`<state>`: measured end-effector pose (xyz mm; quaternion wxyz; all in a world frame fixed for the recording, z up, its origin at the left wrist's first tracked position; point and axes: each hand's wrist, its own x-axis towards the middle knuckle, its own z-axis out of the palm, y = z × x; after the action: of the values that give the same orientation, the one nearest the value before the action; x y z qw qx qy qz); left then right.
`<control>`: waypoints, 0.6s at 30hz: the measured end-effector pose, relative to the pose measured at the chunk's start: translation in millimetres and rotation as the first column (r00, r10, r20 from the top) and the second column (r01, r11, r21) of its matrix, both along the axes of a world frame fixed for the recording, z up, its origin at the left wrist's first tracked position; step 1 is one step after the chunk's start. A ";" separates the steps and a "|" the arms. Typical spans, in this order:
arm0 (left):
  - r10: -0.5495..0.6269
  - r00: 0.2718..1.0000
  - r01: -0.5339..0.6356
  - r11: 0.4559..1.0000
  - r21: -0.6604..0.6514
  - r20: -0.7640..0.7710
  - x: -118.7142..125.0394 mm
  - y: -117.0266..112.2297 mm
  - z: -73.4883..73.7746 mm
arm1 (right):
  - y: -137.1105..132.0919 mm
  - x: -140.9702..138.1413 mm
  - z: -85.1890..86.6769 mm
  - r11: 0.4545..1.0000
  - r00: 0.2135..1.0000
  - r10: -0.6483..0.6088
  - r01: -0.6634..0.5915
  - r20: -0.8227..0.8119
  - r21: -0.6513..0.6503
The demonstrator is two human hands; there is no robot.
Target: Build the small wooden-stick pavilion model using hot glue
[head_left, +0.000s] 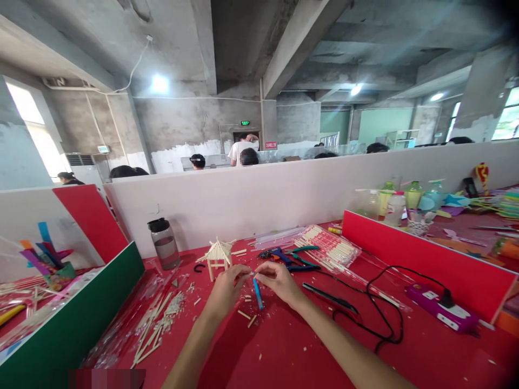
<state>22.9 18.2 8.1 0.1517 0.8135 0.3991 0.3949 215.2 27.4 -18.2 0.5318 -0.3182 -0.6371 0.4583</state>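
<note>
My left hand (230,286) is pinched closed, fingertips nearly meeting those of my right hand (280,282), also pinched. Whatever sits between the fingertips is too small to make out. A narrow blue stick-like piece (258,294) slants down just below them; I cannot tell whether the right fingers hold it or it lies on the table. Behind my left hand stands a small wooden-stick pavilion (219,256) with a peaked roof. Beyond my right hand are a blue glue gun (279,256) and green-handled pliers (304,265). Short stick offcuts (248,317) lie beneath the hands.
Loose sticks (156,332) and plastic wrap lie left, near a green divider (81,319) and a dark-lidded bottle (163,243). Bundled sticks (330,246), a black utility knife (330,297), a cable (399,324) and a purple power strip (441,308) lie right. People sit beyond the white partition (251,200).
</note>
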 end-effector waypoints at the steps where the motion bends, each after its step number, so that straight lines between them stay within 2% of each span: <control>1: 0.001 1.000 -0.001 1.000 0.006 0.004 1.1 -0.7 -0.1 | 0.0 -0.3 -0.4 1.000 1.000 -0.003 0.003 -0.006 -0.002; 11: 0.038 0.999 -0.039 0.999 0.036 0.026 5.7 -4.0 -2.2 | -1.9 0.3 1.9 0.999 0.999 -0.023 0.024 -0.030 0.028; 18: 0.000 0.993 -0.002 1.000 0.021 0.114 6.7 -6.1 -2.5 | -3.3 0.0 3.1 0.995 0.998 -0.055 0.056 -0.021 0.082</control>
<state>29.6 12.1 5.7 0.1654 0.7909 0.3860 0.4451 215.2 24.1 -15.2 0.5629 -0.3092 -0.6415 0.4196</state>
